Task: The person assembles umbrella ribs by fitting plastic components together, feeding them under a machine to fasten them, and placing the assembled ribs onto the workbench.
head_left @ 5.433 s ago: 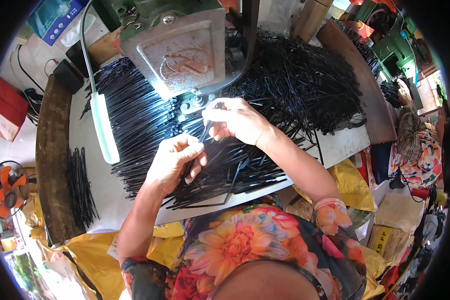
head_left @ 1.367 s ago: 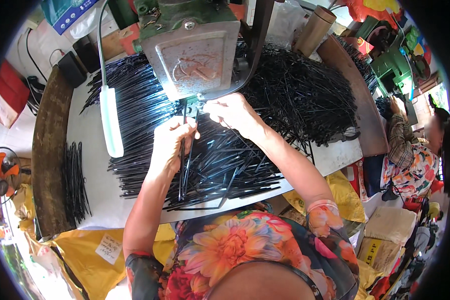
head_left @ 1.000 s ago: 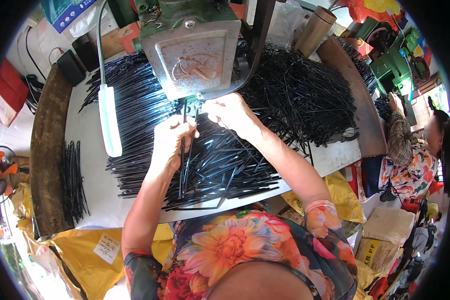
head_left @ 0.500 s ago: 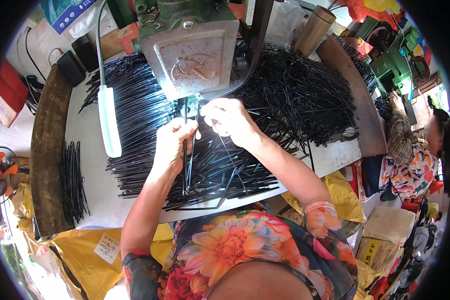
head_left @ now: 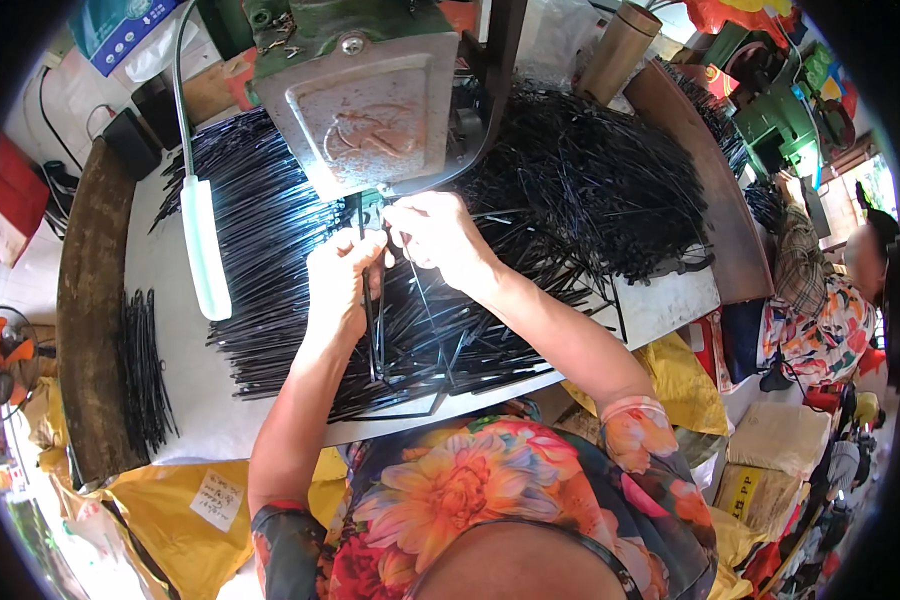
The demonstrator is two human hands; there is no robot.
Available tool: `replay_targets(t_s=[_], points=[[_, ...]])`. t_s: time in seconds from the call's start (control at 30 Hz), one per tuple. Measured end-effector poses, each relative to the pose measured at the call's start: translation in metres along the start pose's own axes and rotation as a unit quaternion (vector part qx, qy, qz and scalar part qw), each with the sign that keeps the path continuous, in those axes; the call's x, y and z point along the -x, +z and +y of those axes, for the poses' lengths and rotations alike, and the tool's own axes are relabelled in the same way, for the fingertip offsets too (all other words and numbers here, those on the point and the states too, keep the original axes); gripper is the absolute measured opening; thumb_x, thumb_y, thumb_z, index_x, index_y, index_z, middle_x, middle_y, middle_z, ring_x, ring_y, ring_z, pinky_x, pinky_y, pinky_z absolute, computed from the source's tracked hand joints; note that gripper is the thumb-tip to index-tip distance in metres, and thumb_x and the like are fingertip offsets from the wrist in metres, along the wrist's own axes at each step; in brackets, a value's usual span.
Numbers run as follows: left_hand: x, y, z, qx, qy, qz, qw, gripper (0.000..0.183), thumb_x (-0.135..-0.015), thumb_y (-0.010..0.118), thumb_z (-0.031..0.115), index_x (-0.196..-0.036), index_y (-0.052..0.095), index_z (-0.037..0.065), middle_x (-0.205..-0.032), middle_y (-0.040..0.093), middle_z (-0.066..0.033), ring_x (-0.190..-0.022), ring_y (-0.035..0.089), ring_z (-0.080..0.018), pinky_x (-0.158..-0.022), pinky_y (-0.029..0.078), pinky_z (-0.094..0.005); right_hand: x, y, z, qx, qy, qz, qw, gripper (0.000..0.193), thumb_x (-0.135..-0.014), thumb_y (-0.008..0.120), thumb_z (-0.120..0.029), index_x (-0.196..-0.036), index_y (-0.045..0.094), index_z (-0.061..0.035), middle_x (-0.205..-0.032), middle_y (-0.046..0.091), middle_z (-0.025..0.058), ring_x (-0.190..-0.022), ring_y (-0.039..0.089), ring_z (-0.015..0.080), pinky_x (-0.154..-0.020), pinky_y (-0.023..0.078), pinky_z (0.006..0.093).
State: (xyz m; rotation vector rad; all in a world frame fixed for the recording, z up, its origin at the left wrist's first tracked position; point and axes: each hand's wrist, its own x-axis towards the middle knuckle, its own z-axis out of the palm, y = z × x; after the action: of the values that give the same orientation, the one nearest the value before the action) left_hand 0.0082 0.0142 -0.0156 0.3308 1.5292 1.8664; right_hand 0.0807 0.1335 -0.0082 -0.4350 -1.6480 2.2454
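Note:
My left hand (head_left: 338,275) is closed around long, thin black rods (head_left: 377,345), which hang below the fist and stick up toward the machine's working point. Close beside it, my right hand (head_left: 442,238) has its fingers pinched just under the machine head. A thin rod (head_left: 429,310) slants down from those fingers. The green machine (head_left: 355,130) has a worn grey front cover and stands over both hands. Its working point is partly hidden by my fingers and by glare. Combed rows of black rods (head_left: 260,220) lie left of the hands.
A tangled heap of black rods (head_left: 600,180) fills the table's right side. Curved wooden boards (head_left: 95,330) wall the table ends. A white lamp (head_left: 206,250) hangs at left. Yellow sacks (head_left: 180,510) lie below the near edge. At far right, another person (head_left: 820,310) sits by a green machine.
The view has shifted slightly, so the machine and lamp appear farther left. The thin rod under my right hand has swung left. Both hands stay close under the machine head.

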Motion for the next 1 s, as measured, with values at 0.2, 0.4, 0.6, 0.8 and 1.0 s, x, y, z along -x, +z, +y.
replay_targets(t_s=[0.2,0.4,0.6,0.8,1.0], points=[[-0.003,-0.001,0.0,0.022,-0.039,0.009,0.999,0.006,-0.074,0.058,0.005,-0.071,0.057,0.0,-0.055,0.052,-0.0046,-0.038,0.037,-0.0089,-0.035,0.028,-0.0206,-0.001,0.0,0.003,-0.005,0.036,0.011,0.999,0.017,-0.081,0.053,-0.012,-0.07,0.056,0.001,-0.056,0.052,0.0046,-0.039,0.041,0.0047,-0.033,0.028,0.0173],[-0.004,0.001,0.007,-0.032,-0.05,0.022,0.998,0.013,-0.074,0.06,0.009,-0.065,0.055,0.002,-0.052,0.05,-0.0032,-0.035,0.035,-0.0085,-0.034,0.027,-0.0205,0.007,-0.025,-0.006,0.113,0.016,-0.023,0.993,0.012,-0.079,0.055,-0.01,-0.076,0.058,0.0013,-0.062,0.057,0.0074,-0.045,0.05,0.0077,-0.039,0.039,0.0181],[0.0,-0.006,0.023,-0.028,-0.057,-0.015,0.998,0.012,-0.073,0.06,0.01,-0.065,0.055,0.002,-0.049,0.046,-0.0022,-0.035,0.034,-0.0083,-0.034,0.026,-0.0212,0.016,-0.093,-0.05,0.414,-0.035,0.073,0.907,0.013,-0.077,0.057,-0.01,-0.081,0.061,0.0009,-0.065,0.06,0.0068,-0.052,0.053,0.0091,-0.046,0.043,0.0215],[0.023,-0.051,0.065,-0.26,-0.011,-0.003,0.966,0.011,-0.075,0.059,0.013,-0.07,0.057,0.004,-0.055,0.051,0.0,-0.039,0.036,-0.0053,-0.037,0.026,-0.0197,0.03,-0.124,-0.067,0.521,0.013,0.187,0.833,0.015,-0.076,0.057,-0.015,-0.08,0.064,-0.0025,-0.058,0.057,0.0044,-0.049,0.052,0.0089,-0.048,0.041,0.0234],[0.056,-0.147,0.093,-0.738,0.244,0.119,0.618,0.018,-0.075,0.057,0.012,-0.082,0.056,-0.004,-0.067,0.054,-0.0123,-0.06,0.051,-0.0275,-0.057,0.04,-0.0348,0.02,-0.112,-0.054,0.669,-0.064,0.191,0.716,0.018,-0.074,0.054,-0.023,-0.077,0.065,-0.0088,-0.071,0.061,0.0139,-0.069,0.059,0.0323,-0.066,0.048,0.0401]])
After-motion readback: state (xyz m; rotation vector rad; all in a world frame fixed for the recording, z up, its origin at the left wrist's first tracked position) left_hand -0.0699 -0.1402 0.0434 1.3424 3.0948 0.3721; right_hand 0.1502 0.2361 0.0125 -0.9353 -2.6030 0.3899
